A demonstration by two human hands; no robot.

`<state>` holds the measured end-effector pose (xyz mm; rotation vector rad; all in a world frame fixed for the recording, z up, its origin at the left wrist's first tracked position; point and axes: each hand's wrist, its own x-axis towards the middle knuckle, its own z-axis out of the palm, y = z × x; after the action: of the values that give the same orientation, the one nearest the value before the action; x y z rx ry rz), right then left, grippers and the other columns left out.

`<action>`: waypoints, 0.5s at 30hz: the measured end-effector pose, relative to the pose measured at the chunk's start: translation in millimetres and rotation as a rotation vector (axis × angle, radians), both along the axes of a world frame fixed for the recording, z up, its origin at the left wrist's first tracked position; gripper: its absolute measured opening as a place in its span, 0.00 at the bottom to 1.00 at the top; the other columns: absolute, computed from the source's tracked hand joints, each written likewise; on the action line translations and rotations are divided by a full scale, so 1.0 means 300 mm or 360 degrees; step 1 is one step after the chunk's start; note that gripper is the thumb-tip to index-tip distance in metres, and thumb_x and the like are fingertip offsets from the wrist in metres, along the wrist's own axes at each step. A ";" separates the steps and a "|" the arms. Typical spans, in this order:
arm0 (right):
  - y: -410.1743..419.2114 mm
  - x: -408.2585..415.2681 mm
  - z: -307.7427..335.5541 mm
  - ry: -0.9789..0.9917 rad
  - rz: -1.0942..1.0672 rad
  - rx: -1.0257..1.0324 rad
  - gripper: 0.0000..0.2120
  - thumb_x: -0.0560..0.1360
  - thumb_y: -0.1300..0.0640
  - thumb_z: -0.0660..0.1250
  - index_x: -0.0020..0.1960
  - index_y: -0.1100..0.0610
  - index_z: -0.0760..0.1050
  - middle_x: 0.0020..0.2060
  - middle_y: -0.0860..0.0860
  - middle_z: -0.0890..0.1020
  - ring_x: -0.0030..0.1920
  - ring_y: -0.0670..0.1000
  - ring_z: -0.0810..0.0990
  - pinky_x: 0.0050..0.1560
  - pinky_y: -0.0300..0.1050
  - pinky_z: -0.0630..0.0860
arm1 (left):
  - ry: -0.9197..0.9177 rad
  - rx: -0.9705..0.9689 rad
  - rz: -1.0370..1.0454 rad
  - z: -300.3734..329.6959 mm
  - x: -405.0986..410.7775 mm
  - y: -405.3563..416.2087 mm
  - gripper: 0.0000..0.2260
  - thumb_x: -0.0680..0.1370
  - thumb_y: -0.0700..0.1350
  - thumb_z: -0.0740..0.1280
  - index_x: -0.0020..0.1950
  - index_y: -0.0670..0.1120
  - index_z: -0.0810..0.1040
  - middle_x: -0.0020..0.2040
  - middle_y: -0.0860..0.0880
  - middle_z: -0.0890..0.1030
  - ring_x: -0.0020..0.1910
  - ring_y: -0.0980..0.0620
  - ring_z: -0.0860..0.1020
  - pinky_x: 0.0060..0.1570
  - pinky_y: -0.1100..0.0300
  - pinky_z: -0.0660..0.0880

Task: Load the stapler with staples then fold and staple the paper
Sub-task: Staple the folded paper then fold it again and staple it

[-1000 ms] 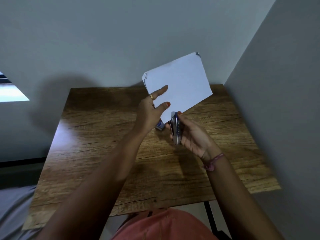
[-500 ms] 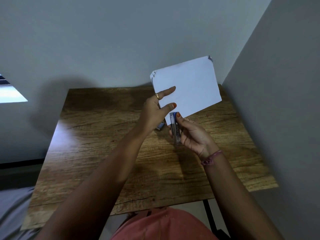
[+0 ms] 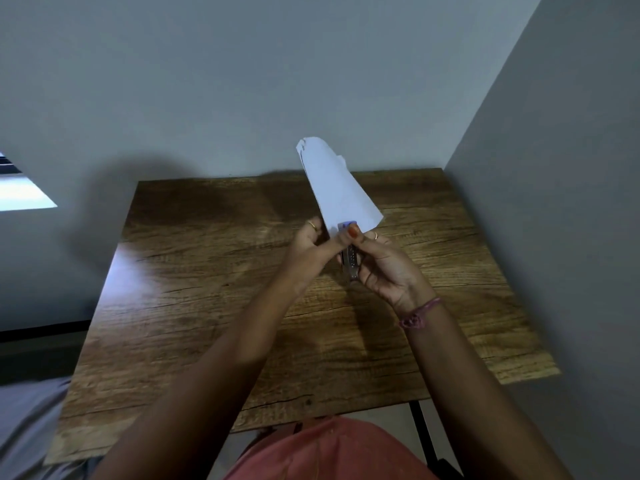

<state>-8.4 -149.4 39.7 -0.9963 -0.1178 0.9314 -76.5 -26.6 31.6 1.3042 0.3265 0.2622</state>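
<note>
A folded white paper [image 3: 335,188] stands up in the air above the wooden table [image 3: 214,306], turned nearly edge-on so it looks narrow. My left hand [image 3: 311,247] pinches its lower edge between thumb and fingers. My right hand [image 3: 384,268] grips a small metal stapler [image 3: 349,261] with a blue tip, held upright. The stapler's top end meets the paper's lower edge, just under my right thumb. The small blue staple box seen earlier is hidden behind my hands.
The table sits in a corner, with grey walls behind it and close on the right. A black table leg [image 3: 420,434] shows below the front edge. My lap in orange cloth [image 3: 325,455] is at the bottom.
The paper has rotated from facing me broadly to nearly edge-on. My left fingers have closed onto its lower edge, and the stapler has moved up to that edge.
</note>
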 end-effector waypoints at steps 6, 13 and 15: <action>0.023 -0.006 -0.015 -0.0060 -0.0079 -0.0100 0.12 0.69 0.56 0.70 0.52 0.58 0.80 0.48 0.59 0.82 0.46 0.56 0.80 0.49 0.53 0.73 | 0.0044 -0.0101 0.0155 0.006 0.016 -0.043 0.17 0.69 0.46 0.76 0.56 0.43 0.78 0.49 0.49 0.85 0.49 0.53 0.83 0.43 0.61 0.78; 0.041 -0.013 -0.002 -0.0094 -0.0138 -0.0175 0.06 0.69 0.57 0.69 0.41 0.54 0.85 0.39 0.54 0.83 0.36 0.50 0.82 0.34 0.43 0.76 | 0.0053 -0.0087 0.0174 0.003 0.022 -0.038 0.12 0.71 0.45 0.74 0.53 0.44 0.80 0.49 0.48 0.85 0.50 0.50 0.83 0.50 0.53 0.79; 0.041 -0.013 0.001 -0.0081 -0.0155 -0.0182 0.06 0.67 0.57 0.70 0.43 0.55 0.84 0.40 0.55 0.83 0.38 0.52 0.82 0.39 0.46 0.77 | 0.0065 -0.0125 0.0122 0.005 0.020 -0.030 0.13 0.70 0.46 0.75 0.53 0.45 0.80 0.50 0.47 0.85 0.50 0.49 0.83 0.54 0.50 0.78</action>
<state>-12.2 -137.1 39.9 -1.1221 -0.0584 0.8314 -70.6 -35.6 33.0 1.2223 0.4181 0.2846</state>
